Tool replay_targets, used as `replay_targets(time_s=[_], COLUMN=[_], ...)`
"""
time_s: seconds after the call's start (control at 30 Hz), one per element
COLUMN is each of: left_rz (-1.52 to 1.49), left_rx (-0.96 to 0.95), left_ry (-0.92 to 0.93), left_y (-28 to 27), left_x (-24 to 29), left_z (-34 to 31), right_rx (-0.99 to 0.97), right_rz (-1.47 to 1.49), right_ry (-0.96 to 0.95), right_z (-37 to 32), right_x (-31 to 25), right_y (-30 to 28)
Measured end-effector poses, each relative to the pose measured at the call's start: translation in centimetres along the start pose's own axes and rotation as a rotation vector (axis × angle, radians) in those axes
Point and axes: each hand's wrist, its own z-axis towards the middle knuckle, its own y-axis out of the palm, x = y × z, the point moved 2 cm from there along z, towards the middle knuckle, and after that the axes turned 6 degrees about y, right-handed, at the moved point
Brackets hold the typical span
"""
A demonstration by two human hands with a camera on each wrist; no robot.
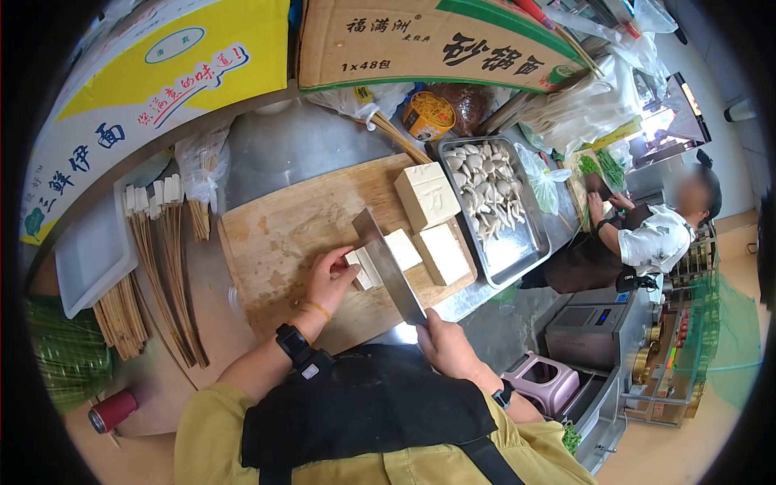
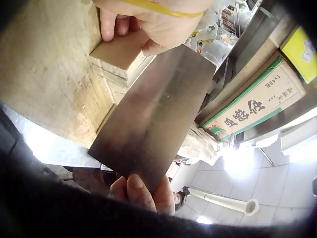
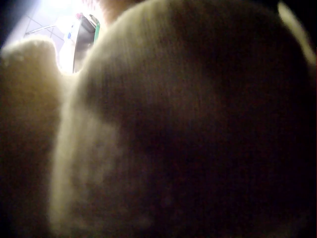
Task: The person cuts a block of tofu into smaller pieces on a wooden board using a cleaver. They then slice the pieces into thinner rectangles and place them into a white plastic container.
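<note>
On the wooden cutting board (image 1: pixel 275 218), my left hand (image 1: pixel 327 284) grips a piece of white tofu (image 1: pixel 365 271) between thumb and fingers. My right hand (image 1: pixel 451 349) holds a wide cleaver (image 1: pixel 390 267) by its handle, the blade upright along the far side of that piece. More tofu (image 1: pixel 403 249) lies just beyond the blade. Farther right on the board sit a large tofu block (image 1: pixel 427 196) and a lower one (image 1: pixel 443 254). In the left wrist view the broad cleaver face (image 2: pixel 153 109) hides part of the tofu. Dark, blurred cloth fills most of the right wrist view.
A metal tray of mushrooms (image 1: pixel 489 182) stands right of the board. Skewered white pieces (image 1: pixel 166 198) and a white plastic tray (image 1: pixel 97 250) lie to the left. Cardboard boxes (image 1: pixel 436 44) line the back. Another person (image 1: pixel 659 230) works at the far right.
</note>
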Motion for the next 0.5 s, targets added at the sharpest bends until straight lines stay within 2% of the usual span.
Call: replay_targets(time_s=[0.5], left_rz=[0.077], left_rx=[0.014], left_ry=[0.058], left_y=[0.2], left_x=[0.9], left_z=[-0.1], right_rx=[-0.002], right_rz=[0.005], right_ry=[0.007], right_z=[0.0], right_x=[-0.2], right_y=[0.1])
